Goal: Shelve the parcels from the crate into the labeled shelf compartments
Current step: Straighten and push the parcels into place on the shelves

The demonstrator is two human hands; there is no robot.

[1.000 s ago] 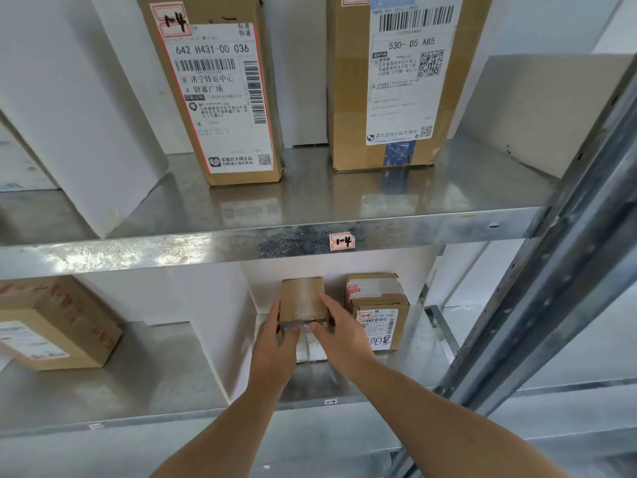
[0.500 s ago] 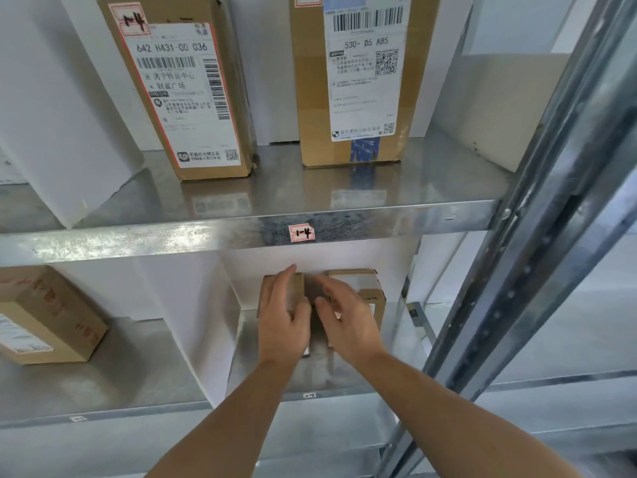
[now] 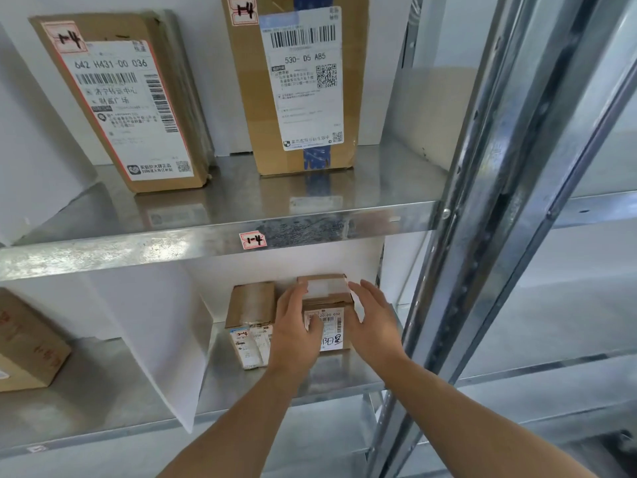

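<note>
The parcel (image 3: 330, 305), a small carton, stands on the lower shelf (image 3: 224, 374) at the back of the compartment, label facing out. Both hands bracket it. The left hand (image 3: 296, 332) lies flat against its 9 o'clock side, fingers straight and thumb across the front label. The right hand (image 3: 374, 326) is spread with straight fingers at its 3 o'clock side; whether it touches the carton cannot be told. Neither hand curls round anything, which reads as squaring the parcel up, not lifting it.

At the parcel's 9 o'clock, just beside it, stands its neighbour (image 3: 251, 305), another small carton with its label also turned forward. Setting the two side by side, faces out, keeps both labels readable and leaves shelf free in front.

At 12 o'clock a tag (image 3: 252, 240) marked 1-4 sits on the edge of the upper shelf (image 3: 241, 198). That shelf carries a leaning box (image 3: 127, 105) at 11 o'clock and an upright box (image 3: 303, 84) at 12, both marked 1-4, so the tag probably serves that tier. A white divider (image 3: 155, 322) at 9 o'clock closes the compartment, and a far box (image 3: 27, 346) lies beyond it. A steel post (image 3: 499, 201) rises at 3 o'clock. The crate is out of view.
</note>
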